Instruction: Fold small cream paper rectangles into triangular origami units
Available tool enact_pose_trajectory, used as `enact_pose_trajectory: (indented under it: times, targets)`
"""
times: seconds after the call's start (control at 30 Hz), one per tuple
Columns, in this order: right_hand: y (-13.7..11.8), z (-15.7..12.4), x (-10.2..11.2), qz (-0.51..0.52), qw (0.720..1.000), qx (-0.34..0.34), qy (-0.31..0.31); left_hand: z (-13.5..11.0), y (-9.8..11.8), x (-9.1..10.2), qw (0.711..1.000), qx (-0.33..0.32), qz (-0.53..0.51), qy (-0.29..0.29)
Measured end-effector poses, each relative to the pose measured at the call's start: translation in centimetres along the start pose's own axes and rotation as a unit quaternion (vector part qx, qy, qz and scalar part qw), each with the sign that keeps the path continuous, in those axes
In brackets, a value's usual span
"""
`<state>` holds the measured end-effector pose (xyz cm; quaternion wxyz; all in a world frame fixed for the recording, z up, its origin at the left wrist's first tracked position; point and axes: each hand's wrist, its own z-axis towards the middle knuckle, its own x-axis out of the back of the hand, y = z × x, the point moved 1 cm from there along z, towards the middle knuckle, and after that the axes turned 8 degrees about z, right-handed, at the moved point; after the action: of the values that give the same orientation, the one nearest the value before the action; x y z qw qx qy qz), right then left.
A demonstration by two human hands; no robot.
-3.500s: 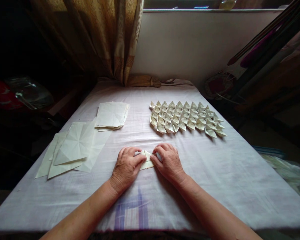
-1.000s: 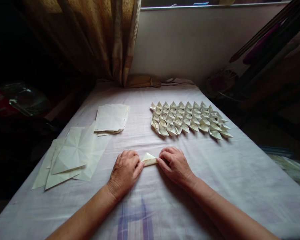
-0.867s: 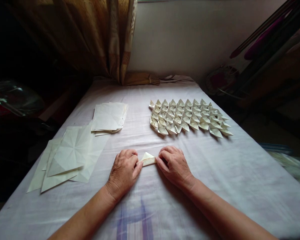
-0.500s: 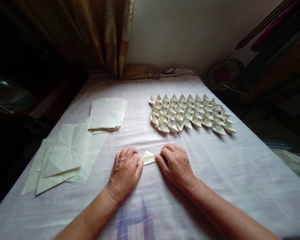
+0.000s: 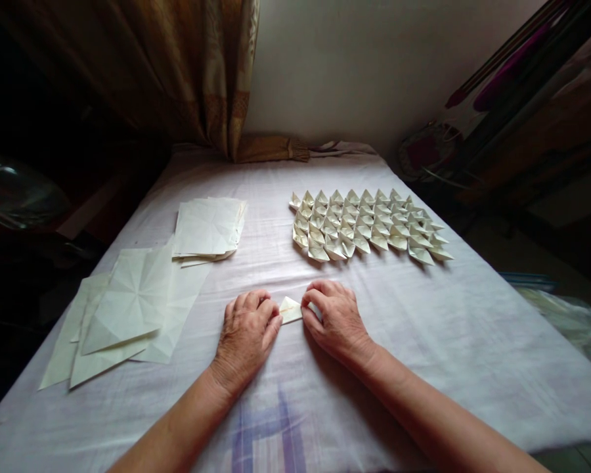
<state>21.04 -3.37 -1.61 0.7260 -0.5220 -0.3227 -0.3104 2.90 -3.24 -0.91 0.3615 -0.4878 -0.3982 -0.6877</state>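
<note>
A small folded piece of paper with a pointed top lies on the cloth-covered surface between my hands. My left hand pinches its left end, fingers curled and thumb along the near side. At the opposite end, my right hand grips the paper between thumb and bent fingers. Both ends of the paper are hidden under the fingertips. Beyond my right hand, several folded paper boats stand in close rows.
To the left, creased paper sheets overlap one another, and a neater stack of paper sits behind them. A gold curtain hangs at the far edge, by the wall. Clear plastic bags lie beyond the right edge.
My right hand has shifted slightly left along the folded paper, so less of its right end shows. My left hand stays nearly in place. The whole view has tilted a little.
</note>
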Motion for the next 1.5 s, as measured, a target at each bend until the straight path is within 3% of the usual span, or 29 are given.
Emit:
enact_pose_trajectory:
  times: [0.23,0.53,0.87,1.07,1.23,1.37,1.5]
  targets:
    - [-1.0,0.4,-1.1,0.01,1.0,-0.005,0.017,0.0,0.0,-0.2,1.0,-0.003,0.004,-0.005]
    - [1.9,0.0,0.4,0.04,0.998,-0.042,-0.001,-0.3,-0.8,0.2,0.998,0.004,-0.035,-0.042]
    - [3.0,0.2,1.3,0.068,0.997,-0.012,-0.039,-0.1,-1.7,1.0,0.997,-0.018,-0.038,-0.07]
    - [2.8,0.0,1.3,0.063,0.998,0.007,-0.021,0.5,0.2,1.3,0.992,-0.1,0.07,-0.013]
    - [2.7,-0.1,1.6,0.084,0.996,0.026,-0.017,1.7,1.3,1.5,0.976,-0.16,0.145,-0.021]
    - [2.9,0.0,1.5,0.092,0.993,0.07,-0.008,1.8,1.2,1.4,0.969,-0.185,0.161,0.023]
    - [3.0,0.4,1.1,0.106,0.985,0.125,0.049,1.4,0.8,1.2,0.971,-0.18,0.137,0.07]
